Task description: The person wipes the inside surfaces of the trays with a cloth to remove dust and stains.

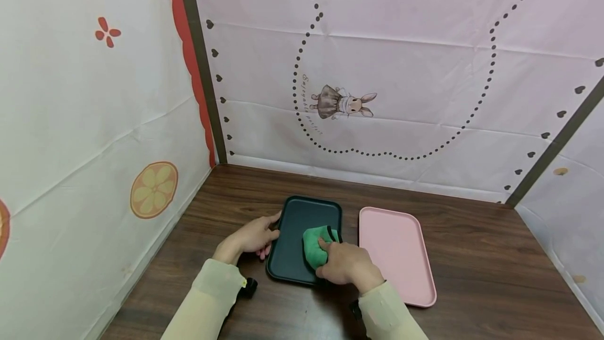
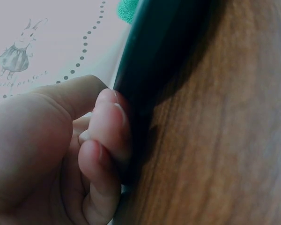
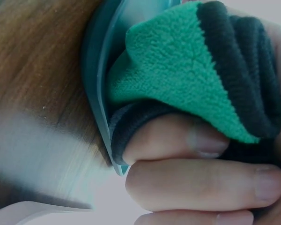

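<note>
A dark green rectangular tray (image 1: 291, 245) lies on the wooden table in the head view. My left hand (image 1: 255, 233) grips its left edge; in the left wrist view the fingertips (image 2: 113, 115) curl against the tray's rim (image 2: 145, 51). My right hand (image 1: 346, 264) holds a bunched green cloth (image 1: 313, 248) with black edging on the tray's right half. In the right wrist view, the curled fingers (image 3: 196, 185) wrap the cloth (image 3: 173, 61), which touches the tray's rim (image 3: 100, 89).
A pink rectangular tray (image 1: 396, 251) lies just right of the dark one, close to my right forearm. The wooden table (image 1: 491, 272) meets a patterned back wall sheet (image 1: 401, 93) and a white left side sheet (image 1: 94, 135).
</note>
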### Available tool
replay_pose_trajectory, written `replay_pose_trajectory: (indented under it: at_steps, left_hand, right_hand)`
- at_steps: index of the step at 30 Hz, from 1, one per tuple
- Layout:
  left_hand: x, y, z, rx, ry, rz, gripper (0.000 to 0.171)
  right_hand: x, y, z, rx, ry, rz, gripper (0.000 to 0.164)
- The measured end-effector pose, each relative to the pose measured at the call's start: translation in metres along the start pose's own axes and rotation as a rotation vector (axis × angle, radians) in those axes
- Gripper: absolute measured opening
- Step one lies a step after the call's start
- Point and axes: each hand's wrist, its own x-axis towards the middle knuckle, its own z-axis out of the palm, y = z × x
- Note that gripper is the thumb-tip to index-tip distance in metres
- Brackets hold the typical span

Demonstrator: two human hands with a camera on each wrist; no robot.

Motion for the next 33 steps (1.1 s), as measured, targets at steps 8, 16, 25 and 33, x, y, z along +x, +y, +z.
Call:
replay_pose_trajectory:
  at_steps: [8, 16, 25, 33]
  left_hand:
    - [0.001, 0.000, -0.001, -0.002, 0.002, 0.002, 0.065]
    - [0.004, 0.000, -0.002, 0.008, 0.000, 0.013, 0.065]
    - [0.003, 0.001, -0.001, 0.007, -0.002, 0.011, 0.065]
    - [-0.001, 0.001, 0.000, 0.012, -0.006, 0.010, 0.065]
  right_hand:
    - [0.006, 0.000, -0.004, 0.009, -0.008, 0.006, 0.079]
    - [0.011, -0.001, -0.006, 0.001, -0.002, 0.019, 0.080]
    - [0.016, -0.002, -0.007, -0.041, -0.003, 0.023, 0.080]
    - [0.019, -0.003, -0.003, -0.053, -0.005, 0.032, 0.082]
